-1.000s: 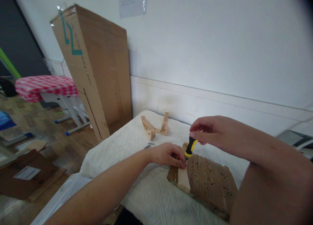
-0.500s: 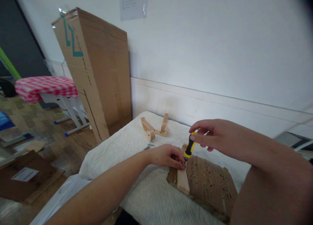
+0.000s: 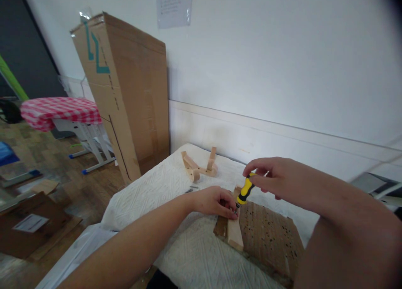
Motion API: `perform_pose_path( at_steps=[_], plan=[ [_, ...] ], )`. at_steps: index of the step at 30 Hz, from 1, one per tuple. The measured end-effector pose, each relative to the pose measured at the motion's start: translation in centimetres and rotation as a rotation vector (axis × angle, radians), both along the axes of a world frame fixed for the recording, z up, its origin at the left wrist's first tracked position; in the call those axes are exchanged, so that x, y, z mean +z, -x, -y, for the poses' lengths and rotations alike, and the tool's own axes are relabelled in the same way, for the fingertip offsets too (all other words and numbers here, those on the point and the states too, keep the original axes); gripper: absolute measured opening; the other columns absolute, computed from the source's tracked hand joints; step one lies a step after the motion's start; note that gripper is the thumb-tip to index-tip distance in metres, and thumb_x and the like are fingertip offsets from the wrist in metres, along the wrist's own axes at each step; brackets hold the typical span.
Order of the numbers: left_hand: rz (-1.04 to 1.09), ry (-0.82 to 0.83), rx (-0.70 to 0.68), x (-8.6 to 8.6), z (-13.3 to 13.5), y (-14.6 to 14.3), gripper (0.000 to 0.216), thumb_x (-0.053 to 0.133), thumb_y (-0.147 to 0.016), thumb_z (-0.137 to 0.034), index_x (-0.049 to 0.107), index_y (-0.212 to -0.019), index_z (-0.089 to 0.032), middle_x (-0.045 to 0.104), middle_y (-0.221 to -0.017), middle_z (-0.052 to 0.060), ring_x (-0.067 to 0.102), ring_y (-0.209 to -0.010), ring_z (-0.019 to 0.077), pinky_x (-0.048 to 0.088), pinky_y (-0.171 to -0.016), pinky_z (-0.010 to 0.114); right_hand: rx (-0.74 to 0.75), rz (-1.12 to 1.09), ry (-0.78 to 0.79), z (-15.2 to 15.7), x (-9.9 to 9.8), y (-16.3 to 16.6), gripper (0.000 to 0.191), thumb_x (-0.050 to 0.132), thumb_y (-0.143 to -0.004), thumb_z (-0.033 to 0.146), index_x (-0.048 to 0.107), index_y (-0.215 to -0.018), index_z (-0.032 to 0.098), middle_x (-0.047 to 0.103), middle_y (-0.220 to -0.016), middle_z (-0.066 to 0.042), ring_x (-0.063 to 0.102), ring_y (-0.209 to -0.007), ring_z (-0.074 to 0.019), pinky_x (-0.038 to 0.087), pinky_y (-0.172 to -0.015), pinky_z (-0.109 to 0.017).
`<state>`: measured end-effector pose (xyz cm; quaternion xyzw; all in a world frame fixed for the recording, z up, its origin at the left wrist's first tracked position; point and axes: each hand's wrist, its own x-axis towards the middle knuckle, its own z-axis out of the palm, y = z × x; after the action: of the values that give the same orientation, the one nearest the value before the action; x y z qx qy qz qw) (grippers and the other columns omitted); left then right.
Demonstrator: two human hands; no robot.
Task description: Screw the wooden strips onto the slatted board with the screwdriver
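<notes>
My right hand (image 3: 268, 176) grips the top of a yellow and black screwdriver (image 3: 246, 190) with its fingertips. The tool leans to the right, its tip pointing down at a light wooden bar (image 3: 235, 232). Beside that tip my left hand (image 3: 218, 201) is closed in a pinch on a small shiny screw (image 3: 235, 211) at the bar's upper face; the fingers hide most of it. Under the bar lies a cardboard pad (image 3: 271, 234) full of small holes.
A joined wooden frame (image 3: 201, 168) lies farther back on the white-clothed table (image 3: 141, 201), with small metal pieces (image 3: 191, 189) before it. A tall cardboard box (image 3: 141, 101) stands left of the table against the wall. A checkered-cloth table (image 3: 59, 111) is at far left.
The screwdriver has turned in my right hand and tilts more to the right. That hand has shifted slightly; my left hand keeps its place on the bar.
</notes>
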<state>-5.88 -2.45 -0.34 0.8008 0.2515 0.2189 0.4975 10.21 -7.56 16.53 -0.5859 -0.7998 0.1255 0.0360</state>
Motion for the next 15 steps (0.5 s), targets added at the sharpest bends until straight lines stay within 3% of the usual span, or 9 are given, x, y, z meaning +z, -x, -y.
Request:
perform_pose_path(
  at_steps=[4, 9, 15],
  plan=[
    [-0.018, -0.007, 0.007, 0.32, 0.19, 0.03, 0.011, 0.073, -0.073, -0.025, 0.072, -0.078, -0.015, 0.052, -0.067, -0.002, 0.046, -0.063, 0.0076, 0.035, -0.057, 0.02, 0.077, -0.024, -0.023, 0.05, -0.1, -0.39, 0.026, 0.047, -0.077, 0.015, 0.07, -0.09, 0.02, 0.068, -0.072, -0.002, 0.056, -0.054, -0.0113, 0.038, -0.05, -0.022],
    [0.008, -0.024, -0.009, 0.49, 0.22, 0.04, 0.01, 0.073, -0.073, -0.025, 0.073, -0.078, -0.016, 0.058, -0.073, -0.001, 0.05, -0.069, 0.0091, 0.037, -0.059, 0.02, 0.005, -0.065, -0.023, -0.25, -0.44, -0.41, 0.024, 0.048, -0.085, 0.032, 0.067, -0.095, 0.019, 0.07, -0.073, -0.005, 0.057, -0.052, -0.0121, 0.038, -0.047, -0.022],
    [0.021, -0.074, -0.011, 0.36, 0.16, 0.0, 0.006, 0.074, -0.072, -0.022, 0.073, -0.076, -0.017, 0.06, -0.076, 0.0, 0.052, -0.072, 0.0095, 0.038, -0.062, 0.02, -0.036, -0.065, -0.023, -0.37, -0.53, -0.06, 0.021, 0.053, -0.081, 0.029, 0.065, -0.095, 0.018, 0.07, -0.082, -0.006, 0.061, -0.06, -0.0144, 0.04, -0.051, -0.023]
  ],
)
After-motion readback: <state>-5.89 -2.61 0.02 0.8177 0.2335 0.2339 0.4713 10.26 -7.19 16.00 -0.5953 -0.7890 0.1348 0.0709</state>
